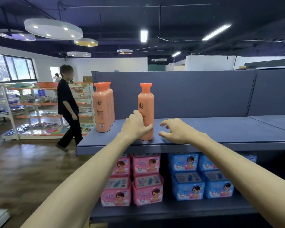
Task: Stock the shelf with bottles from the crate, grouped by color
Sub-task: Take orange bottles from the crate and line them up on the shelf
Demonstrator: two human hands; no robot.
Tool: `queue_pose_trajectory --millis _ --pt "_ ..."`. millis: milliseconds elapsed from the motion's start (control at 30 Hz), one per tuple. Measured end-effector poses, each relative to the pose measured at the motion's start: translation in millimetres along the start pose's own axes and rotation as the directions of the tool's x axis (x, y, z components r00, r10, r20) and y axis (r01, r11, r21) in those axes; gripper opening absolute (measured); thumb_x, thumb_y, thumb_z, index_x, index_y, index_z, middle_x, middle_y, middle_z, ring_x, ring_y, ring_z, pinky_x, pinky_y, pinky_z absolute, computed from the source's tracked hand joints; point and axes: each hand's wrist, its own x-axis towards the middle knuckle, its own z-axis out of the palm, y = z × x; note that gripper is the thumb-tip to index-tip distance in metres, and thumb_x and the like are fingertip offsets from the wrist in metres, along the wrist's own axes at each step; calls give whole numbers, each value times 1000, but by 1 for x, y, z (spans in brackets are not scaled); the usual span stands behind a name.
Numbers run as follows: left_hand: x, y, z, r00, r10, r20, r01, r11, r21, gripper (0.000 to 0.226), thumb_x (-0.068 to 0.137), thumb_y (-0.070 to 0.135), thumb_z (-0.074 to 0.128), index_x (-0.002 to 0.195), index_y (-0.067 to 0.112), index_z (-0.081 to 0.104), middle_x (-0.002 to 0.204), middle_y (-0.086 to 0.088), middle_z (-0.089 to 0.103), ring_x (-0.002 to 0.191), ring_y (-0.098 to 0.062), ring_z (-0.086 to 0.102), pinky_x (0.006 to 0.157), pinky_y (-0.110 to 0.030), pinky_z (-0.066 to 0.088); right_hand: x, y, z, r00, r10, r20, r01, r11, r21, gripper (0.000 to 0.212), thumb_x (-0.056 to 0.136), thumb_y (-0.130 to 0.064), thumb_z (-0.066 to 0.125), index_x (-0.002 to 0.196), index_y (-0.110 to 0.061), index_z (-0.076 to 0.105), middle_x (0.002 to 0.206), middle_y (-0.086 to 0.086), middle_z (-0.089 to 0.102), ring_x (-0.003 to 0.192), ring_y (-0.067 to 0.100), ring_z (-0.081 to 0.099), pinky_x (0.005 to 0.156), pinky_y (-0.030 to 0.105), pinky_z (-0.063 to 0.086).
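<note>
Left hand [135, 125] grips the orange bottle [146, 111] low at the shelf [220, 129] front edge, right hand [176, 129] loose and empty; looks slick and top-heavy, so grab mid-body.

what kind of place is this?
Likely a retail store or a mock one: gondola shelf holding orange bottles, stacked pink packs and blue packs below, more stocked racks behind.

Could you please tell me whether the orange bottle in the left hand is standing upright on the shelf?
Upright. The orange bottle stands with its base on the shelf, cap up, left hand gripping it low.
</note>
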Motion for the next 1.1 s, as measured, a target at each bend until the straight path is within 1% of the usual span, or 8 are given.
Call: queue_pose_trajectory --millis 100,200,300,500,600,700,833,1100 --pt "-4 9 3 995 -50 -90 57 996 69 51 83 46 65 105 5 43 95 -8 54 89 -32 60 62 -35 41 1 0 3 1000 17 11 -17 1000 -9 55 94 -39 55 140 -9 50 142 7 53 129 21 50 101 32 43" --pt "-4 8 0 987 -98 -125 111 988 104 52 84 43 65 107 3 43 101 -12 59 93 -35 62 62 -34 40 4 -3 5 999 45 9 -45 999 -10 55 94 -37 55 140 -8 49 142 7 53 128 23 50 102 35 45" --pt "-7 -1 -7 982 -126 -138 141 984 109 52 85 43 65 108 2 43 103 -13 61 94 -36 62 63 -33 40 9 -9 7 996 81 -22 -81 997 6 54 92 -35 55 139 -8 49 139 9 55 124 26 53 99 38 47" --pt "-14 -40 -33 967 -185 -175 211 967 143 53 84 43 64 108 1 43 106 -16 62 99 -39 61 69 -37 44 27 -30 18 993 107 -43 -106 994 28 47 89 -35 54 126 -5 55 121 12 63 107 30 59 89 44 52" --pt "-18 -66 -48 959 -209 -194 239 959 150 55 84 43 64 111 0 42 108 -18 63 99 -40 62 73 -40 48 35 -45 22 994 101 -29 -100 995 28 46 90 -34 54 126 -6 55 119 11 63 106 30 59 88 43 52" --pt "-21 -91 -60 948 -234 -217 269 951 151 59 83 45 65 111 -1 43 108 -19 62 98 -40 63 72 -40 48 43 -60 26 996 87 -19 -86 995 40 45 89 -34 54 123 -5 56 117 11 63 105 29 60 88 43 52" --pt "-24 -114 -72 937 -268 -225 304 941 147 60 83 45 67 113 -1 42 110 -18 61 101 -39 61 67 -37 42 52 -80 33 997 73 -12 -72 996 46 44 89 -33 55 120 -1 57 115 14 65 104 31 61 88 45 53" --pt "-18 -124 -77 933 -290 -214 323 936 142 61 83 45 68 114 0 41 112 -17 61 105 -39 61 70 -37 45 69 -108 41 998 54 -21 -53 998 25 45 87 -32 55 119 -1 57 116 14 65 107 31 61 87 44 53"
